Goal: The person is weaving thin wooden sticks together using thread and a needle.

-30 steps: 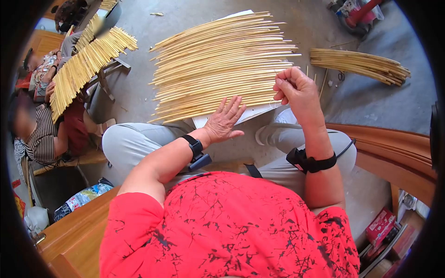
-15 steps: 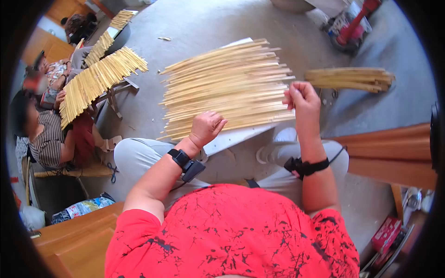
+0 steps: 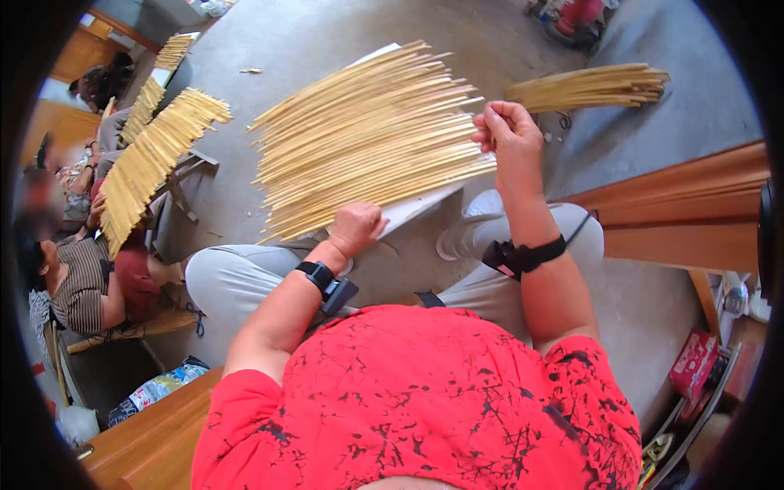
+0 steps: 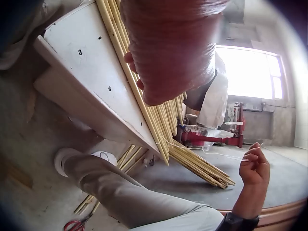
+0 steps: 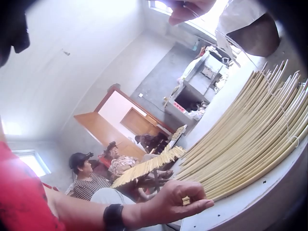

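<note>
A mat of long yellow stalks (image 3: 359,139) lies side by side over a white board (image 4: 82,62). At its near edge my left hand (image 3: 357,229) has curled fingers, with the nearest stalks (image 5: 226,192) running up to them in the right wrist view. Beyond the mat's right ends, my right hand (image 3: 513,135) is raised, thumb and fingertips pinched together. From it a thin white thread (image 4: 207,152) stretches back to the stalk edge in the left wrist view. The same thread crosses the stalks near their ends in the right wrist view.
A loose bundle of stalks (image 3: 592,87) lies on the floor at the right. Red-handled scissors (image 4: 74,225) lie low in the left wrist view. At the left, people sit by another stalk mat (image 3: 155,167) on a stand (image 3: 189,167). A wooden panel (image 3: 678,204) stands at the right.
My left hand, first spread flat over the near stalks, has lifted, curled its fingers and come to the near edge. The right hand stays raised and pinched. The head view has shifted.
</note>
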{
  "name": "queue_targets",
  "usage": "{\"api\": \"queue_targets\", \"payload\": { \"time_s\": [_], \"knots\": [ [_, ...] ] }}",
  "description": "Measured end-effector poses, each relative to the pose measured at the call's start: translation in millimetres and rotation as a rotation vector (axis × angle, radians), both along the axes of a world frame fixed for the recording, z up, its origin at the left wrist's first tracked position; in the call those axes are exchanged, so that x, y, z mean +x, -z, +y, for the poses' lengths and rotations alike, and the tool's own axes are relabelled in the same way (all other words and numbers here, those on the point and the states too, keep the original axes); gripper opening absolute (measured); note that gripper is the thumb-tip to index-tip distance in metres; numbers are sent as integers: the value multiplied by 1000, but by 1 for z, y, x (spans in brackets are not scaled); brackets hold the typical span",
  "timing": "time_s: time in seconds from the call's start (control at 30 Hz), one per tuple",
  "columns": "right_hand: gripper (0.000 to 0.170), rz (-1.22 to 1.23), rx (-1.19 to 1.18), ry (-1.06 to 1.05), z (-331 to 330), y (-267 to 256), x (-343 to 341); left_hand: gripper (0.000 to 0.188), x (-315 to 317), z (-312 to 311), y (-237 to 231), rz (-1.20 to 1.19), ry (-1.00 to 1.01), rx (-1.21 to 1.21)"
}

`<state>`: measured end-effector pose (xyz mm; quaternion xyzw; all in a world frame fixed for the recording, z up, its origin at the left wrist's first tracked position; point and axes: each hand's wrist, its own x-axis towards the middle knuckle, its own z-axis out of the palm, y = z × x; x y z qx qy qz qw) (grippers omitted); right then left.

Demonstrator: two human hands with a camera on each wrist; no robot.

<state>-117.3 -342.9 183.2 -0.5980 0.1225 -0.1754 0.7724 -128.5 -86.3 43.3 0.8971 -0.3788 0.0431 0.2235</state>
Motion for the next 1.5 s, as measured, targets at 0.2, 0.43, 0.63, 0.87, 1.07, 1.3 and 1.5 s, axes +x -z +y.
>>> {"api": "queue_targets", "payload": {
  "time_s": [0.2, 0.43, 0.63, 0.87, 1.07, 1.3, 1.5],
  "knots": [
    [7, 28, -41, -65, 8, 0, -2, 36, -3, 3, 28, 98, -93, 254],
    [7, 64, -88, -153, 11, 4, -3, 39, -6, 5, 39, 242, -68, 364],
    [6, 85, -104, -162, 15, 4, -2, 40, -7, 9, 45, 171, -76, 229],
    [6, 105, -92, -145, 14, 4, 0, 35, 12, 4, 25, 276, -113, 54],
    [7, 115, -114, -118, 11, 15, 7, 28, 136, 14, -65, 34, -281, -428],
    [6, 62, -59, -104, 9, 17, 8, 30, 98, 15, -59, 8, -200, -103],
    [6, 11, -45, 24, 5, 14, 7, 46, 16, 18, 20, -227, -117, 143]
  ]
}}
